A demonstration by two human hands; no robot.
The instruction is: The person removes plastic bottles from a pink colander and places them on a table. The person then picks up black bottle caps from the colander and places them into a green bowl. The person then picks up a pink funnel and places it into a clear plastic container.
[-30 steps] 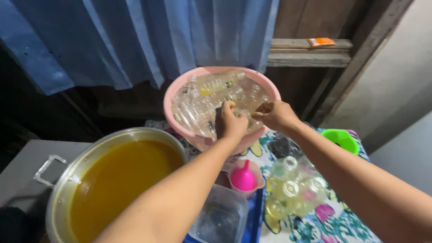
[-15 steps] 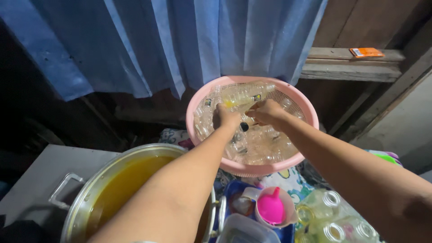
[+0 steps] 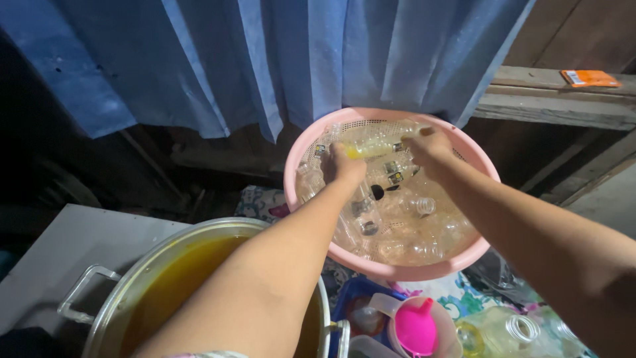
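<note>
Since the earlier frames your view had tipped up and closed in, so the pink basket sat lower and larger in the picture and both your hands had reached deeper among the bottles. Nearest you, the big steel pot of amber-brown liquid stood at lower left, and just right of it a jug holding a magenta funnel rested beside a few upright empty bottles on the patterned cloth. Beyond these, the basket was heaped with clear plastic bottles, lying every way. Your left hand was curled shut around the end of a yellowish-tinted bottle lying near the far rim; your right hand lay over the bottle's other end, fingers bent down on it, though whether it truly gripped or only steadied it could not be told. By my reading you were sorting through the pile and picking one bottle out; lifting it free would call for a firm two-handed hold and a clean pull clear of its neighbours. Farthest off hung the blue curtain, with a wooden ledge to its right.
</note>
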